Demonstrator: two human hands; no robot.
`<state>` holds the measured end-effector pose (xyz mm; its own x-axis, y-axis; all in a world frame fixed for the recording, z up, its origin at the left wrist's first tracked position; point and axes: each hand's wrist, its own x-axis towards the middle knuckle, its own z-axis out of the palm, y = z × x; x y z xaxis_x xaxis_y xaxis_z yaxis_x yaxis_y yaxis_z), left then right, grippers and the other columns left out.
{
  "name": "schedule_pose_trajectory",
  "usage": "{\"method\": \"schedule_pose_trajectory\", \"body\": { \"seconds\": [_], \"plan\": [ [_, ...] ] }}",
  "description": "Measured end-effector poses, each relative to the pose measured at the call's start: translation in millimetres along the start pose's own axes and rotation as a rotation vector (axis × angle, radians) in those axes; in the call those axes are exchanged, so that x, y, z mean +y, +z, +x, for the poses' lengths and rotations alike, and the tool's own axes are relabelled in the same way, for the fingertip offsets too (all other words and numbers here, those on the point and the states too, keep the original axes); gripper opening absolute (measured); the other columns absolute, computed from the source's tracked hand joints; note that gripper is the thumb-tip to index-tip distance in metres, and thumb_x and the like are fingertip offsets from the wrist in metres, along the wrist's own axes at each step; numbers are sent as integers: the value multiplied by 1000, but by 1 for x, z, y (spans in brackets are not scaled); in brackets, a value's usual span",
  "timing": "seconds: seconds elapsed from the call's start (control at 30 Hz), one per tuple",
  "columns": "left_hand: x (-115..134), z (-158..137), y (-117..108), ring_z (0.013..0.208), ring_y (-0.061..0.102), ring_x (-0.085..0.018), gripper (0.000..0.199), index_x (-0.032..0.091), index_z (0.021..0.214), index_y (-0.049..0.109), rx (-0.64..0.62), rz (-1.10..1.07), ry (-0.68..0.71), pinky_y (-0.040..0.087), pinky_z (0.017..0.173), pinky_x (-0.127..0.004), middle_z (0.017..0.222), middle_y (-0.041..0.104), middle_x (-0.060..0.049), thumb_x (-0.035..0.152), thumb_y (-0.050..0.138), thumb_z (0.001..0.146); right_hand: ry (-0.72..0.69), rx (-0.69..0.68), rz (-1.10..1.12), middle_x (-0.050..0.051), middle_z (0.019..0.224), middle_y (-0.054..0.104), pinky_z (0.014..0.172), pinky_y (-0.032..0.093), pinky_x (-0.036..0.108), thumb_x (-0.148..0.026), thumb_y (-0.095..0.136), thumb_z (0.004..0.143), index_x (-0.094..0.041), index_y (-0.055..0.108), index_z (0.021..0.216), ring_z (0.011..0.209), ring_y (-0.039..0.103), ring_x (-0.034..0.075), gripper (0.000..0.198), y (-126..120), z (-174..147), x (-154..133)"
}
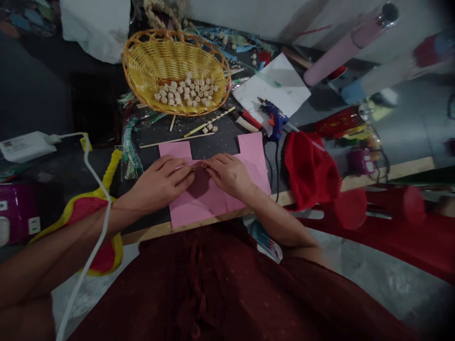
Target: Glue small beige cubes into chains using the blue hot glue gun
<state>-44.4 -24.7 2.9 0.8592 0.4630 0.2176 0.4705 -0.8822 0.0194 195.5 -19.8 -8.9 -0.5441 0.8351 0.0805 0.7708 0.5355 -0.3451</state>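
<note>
A sheet of pink paper (216,203) with a notch in its far edge lies in front of me. My left hand (165,177) rests over its left part, fingers closed, with a small brownish piece (193,168) at the fingertips. Close to it, my right hand (229,173) pinches another small brownish piece (205,166) between thumb and finger. The two sets of fingertips are slightly apart. Both pieces are too small and partly covered to name. Beyond the hands, a yellow wicker basket (142,61) holds many small beige blocks (188,92).
Loose blocks (209,128) and thin sticks (177,140) lie before the basket. Right of them are a blue glue gun (275,121), white paper (289,85), red cloth (311,170) and a pink flask (334,59). A white cable (103,227) crosses my left forearm.
</note>
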Motion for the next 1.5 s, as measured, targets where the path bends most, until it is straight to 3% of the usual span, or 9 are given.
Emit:
{"method": "schedule_pose_trajectory", "body": {
  "seconds": [0.27, 0.5, 1.03, 1.2, 1.3, 1.4, 1.5],
  "plan": [
    [0, 0, -1, 106, 59, -29, 32, 12, 116, 66, 33, 46, 24, 50, 94, -48, 112, 68, -13, 10, 48, 90, -1, 7, -3, 9, 103, 70, 87, 47, 36, -24, 44, 98, -15, 66, 112, 96, 60, 21, 27, 1, -1, 0],
    [-1, -1, 2, 110, 59, -26, 30, 17, 114, 67, 42, -19, -34, 49, 96, -45, 113, 67, -11, 11, 48, 91, -6, 3, -11, 10, 104, 69, 86, 47, 36, -23, 44, 98, -15, 66, 113, 96, 59, 21, 28, 2, -2, 2],
    [-4, -3, -7, 108, 59, -23, 34, 21, 121, 60, -39, -35, -40, 45, 98, -42, 113, 69, -7, 11, 47, 91, 23, -7, 6, 10, 102, 70, 85, 47, 34, -26, 45, 98, -15, 68, 111, 94, 61, 20, 28, 0, 1, -1],
    [-11, -9, -4, 99, 62, -24, 24, 20, 105, 63, 120, -9, -255, 49, 89, -40, 102, 71, -6, 14, 47, 89, 11, 5, 7, 9, 101, 71, 85, 47, 34, -24, 49, 96, -16, 68, 107, 92, 62, 19, 23, 1, 0, 1],
    [-15, -10, -4, 96, 62, -25, 20, 19, 100, 65, 87, -22, -349, 49, 87, -41, 99, 71, -8, 17, 47, 90, 21, 54, 17, 8, 97, 71, 84, 48, 34, -29, 48, 97, -19, 69, 97, 89, 62, 19, 24, 1, 0, 2],
    [-14, -11, -5, 99, 61, -24, 21, 21, 101, 65, -2, -56, -270, 48, 88, -41, 101, 70, -6, 16, 48, 89, 2, 111, 44, 8, 99, 70, 86, 48, 33, -29, 48, 98, -19, 68, 99, 93, 61, 19, 22, -1, 3, 0],
    [-11, -11, -5, 99, 60, -22, 22, 21, 102, 65, -47, -61, -175, 47, 88, -39, 104, 69, -5, 15, 48, 90, -74, 79, 64, 8, 103, 69, 90, 47, 35, -30, 47, 98, -18, 67, 108, 96, 60, 20, 25, -3, 11, -7]
  ]
}}
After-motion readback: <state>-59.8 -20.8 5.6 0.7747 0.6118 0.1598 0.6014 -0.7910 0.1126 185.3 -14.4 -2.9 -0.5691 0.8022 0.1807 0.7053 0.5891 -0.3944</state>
